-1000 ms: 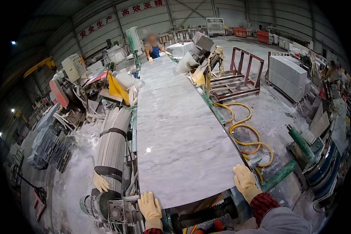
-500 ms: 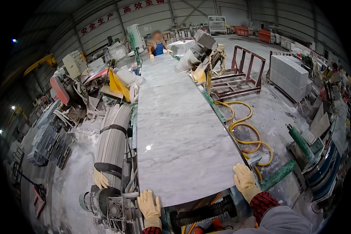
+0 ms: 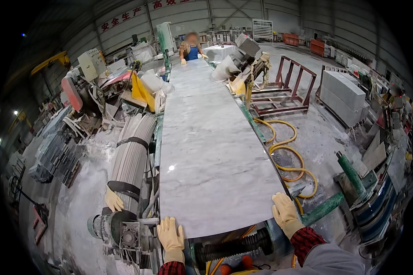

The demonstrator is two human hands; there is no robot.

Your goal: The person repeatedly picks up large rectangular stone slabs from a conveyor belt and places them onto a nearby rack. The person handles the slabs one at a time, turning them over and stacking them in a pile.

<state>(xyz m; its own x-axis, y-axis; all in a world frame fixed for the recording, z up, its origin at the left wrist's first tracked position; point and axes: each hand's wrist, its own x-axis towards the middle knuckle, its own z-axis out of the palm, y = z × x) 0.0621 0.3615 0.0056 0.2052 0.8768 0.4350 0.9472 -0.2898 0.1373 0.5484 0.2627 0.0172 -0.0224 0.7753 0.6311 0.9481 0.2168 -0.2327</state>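
A long grey-white veined stone slab (image 3: pixel 211 151) stretches away from me on a green-framed machine bed. My left hand (image 3: pixel 171 237), in a cream glove, lies at its near left corner, fingers extended and thumb apart. At the near right corner, my right hand (image 3: pixel 287 214) rests against the edge, its gloved fingers mostly straight. The slab's near end projects over a black ribbed bellows (image 3: pixel 234 245). Another person (image 3: pixel 191 48) in a blue apron stands at the far end, gloved hands by the slab's two sides.
A loose cream glove (image 3: pixel 113 200) lies by a motor (image 3: pixel 106 228) at left, below a strapped pleated cover (image 3: pixel 133 151). Yellow hose (image 3: pixel 303 172) coils on the floor at right, near a green bar (image 3: pixel 323 208) and a dark red rack (image 3: pixel 280 91). Stone blocks (image 3: pixel 342 96) stand beyond.
My view has shifted slightly, so the near machine parts sit higher in the picture. Both my hands stay at the slab's near corners. The far person's head is tilted a little differently.
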